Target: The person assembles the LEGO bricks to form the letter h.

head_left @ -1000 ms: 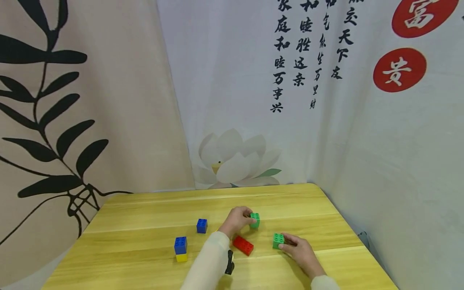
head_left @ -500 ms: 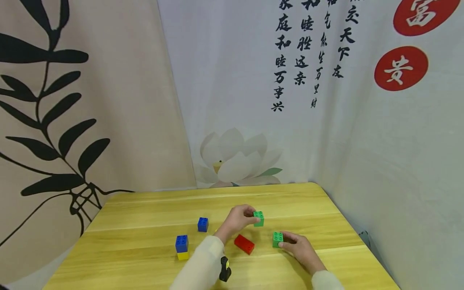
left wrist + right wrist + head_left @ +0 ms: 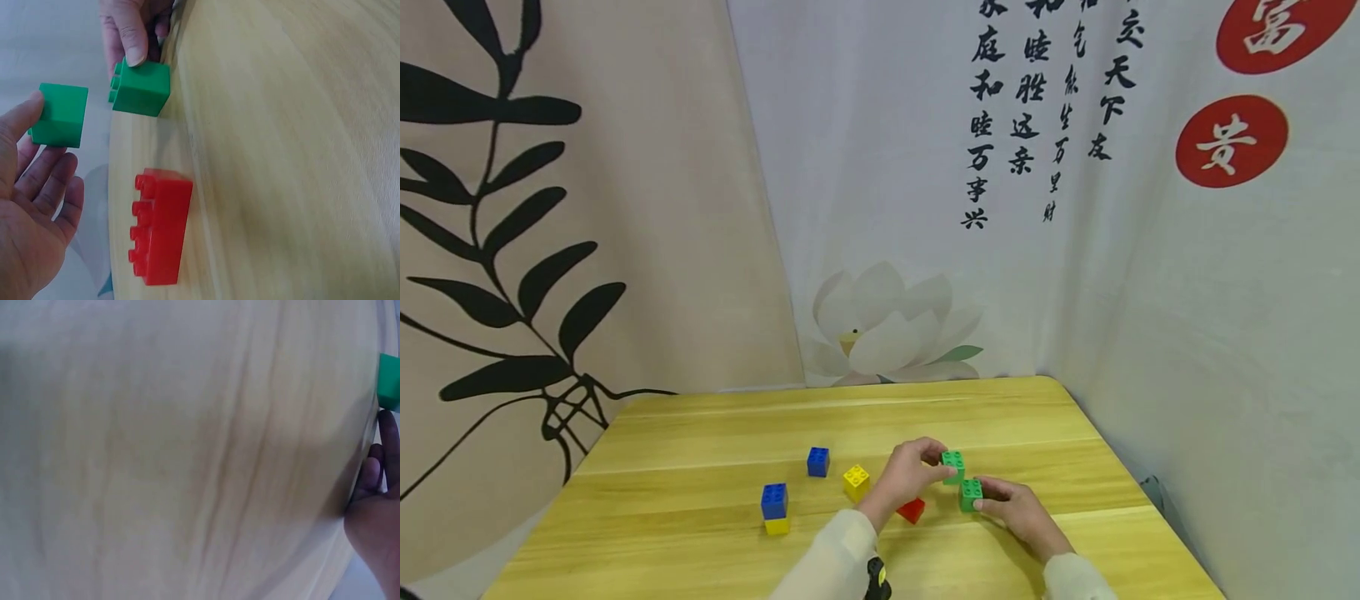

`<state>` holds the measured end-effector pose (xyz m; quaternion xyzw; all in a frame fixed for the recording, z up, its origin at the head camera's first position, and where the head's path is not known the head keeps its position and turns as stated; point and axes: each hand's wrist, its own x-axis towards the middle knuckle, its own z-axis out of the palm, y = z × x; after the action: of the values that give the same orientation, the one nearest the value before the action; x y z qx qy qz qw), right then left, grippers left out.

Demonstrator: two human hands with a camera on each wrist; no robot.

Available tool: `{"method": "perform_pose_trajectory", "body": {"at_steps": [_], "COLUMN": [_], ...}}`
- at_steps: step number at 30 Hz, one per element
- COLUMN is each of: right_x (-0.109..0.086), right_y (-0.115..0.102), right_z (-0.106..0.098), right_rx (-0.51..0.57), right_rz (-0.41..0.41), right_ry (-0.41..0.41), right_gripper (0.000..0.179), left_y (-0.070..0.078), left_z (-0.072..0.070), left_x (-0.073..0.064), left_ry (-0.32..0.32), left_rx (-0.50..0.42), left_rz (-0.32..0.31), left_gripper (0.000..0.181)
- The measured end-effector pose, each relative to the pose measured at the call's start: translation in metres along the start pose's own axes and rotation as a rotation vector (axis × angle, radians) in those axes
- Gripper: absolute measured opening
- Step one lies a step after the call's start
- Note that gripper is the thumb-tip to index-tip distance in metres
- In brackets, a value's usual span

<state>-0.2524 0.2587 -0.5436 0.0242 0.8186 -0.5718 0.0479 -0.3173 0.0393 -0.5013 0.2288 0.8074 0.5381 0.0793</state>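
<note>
My left hand [image 3: 912, 475] pinches a green building block [image 3: 953, 467] between thumb and fingers. In the left wrist view this block [image 3: 61, 115] is held up off the table. My right hand [image 3: 1022, 512] grips a second green block [image 3: 971, 495], which appears in the left wrist view [image 3: 142, 87] with its studs facing left. The two green blocks are close together but apart. Beneath my left hand lies a longer red block [image 3: 164, 228], partly covered by the wrist in the head view. Only a corner of green block [image 3: 389, 381] shows in the right wrist view.
Left of my left hand sits a yellow block [image 3: 856, 482]. Farther left are a blue block [image 3: 818, 462] and another blue block [image 3: 774, 501] on top of a yellow one [image 3: 777, 526]. All stand on the wooden table [image 3: 662, 500], with curtains behind it.
My left hand has carried its green block rightward, up to the one in my right hand. The yellow block has come into view from behind the left arm. My right hand has barely moved.
</note>
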Motion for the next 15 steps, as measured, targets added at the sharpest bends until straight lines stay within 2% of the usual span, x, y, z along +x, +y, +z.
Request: {"method": "perform_pose_trajectory", "body": {"at_steps": [6, 15], "right_x": [0.002, 0.005], "right_y": [-0.001, 0.001], "right_z": [0.0, 0.0], "right_rx": [-0.019, -0.003], "right_rz": [0.002, -0.021], "right_ry": [-0.013, -0.024], "right_gripper": [0.056, 0.053], "left_y": [0.001, 0.002], "left_z": [0.009, 0.022], "left_x": [0.001, 0.003], "left_ry": [0.018, 0.012], "left_rx": [0.005, 0.048], "left_rz": [0.011, 0.023], "left_gripper": [0.026, 0.024]}}
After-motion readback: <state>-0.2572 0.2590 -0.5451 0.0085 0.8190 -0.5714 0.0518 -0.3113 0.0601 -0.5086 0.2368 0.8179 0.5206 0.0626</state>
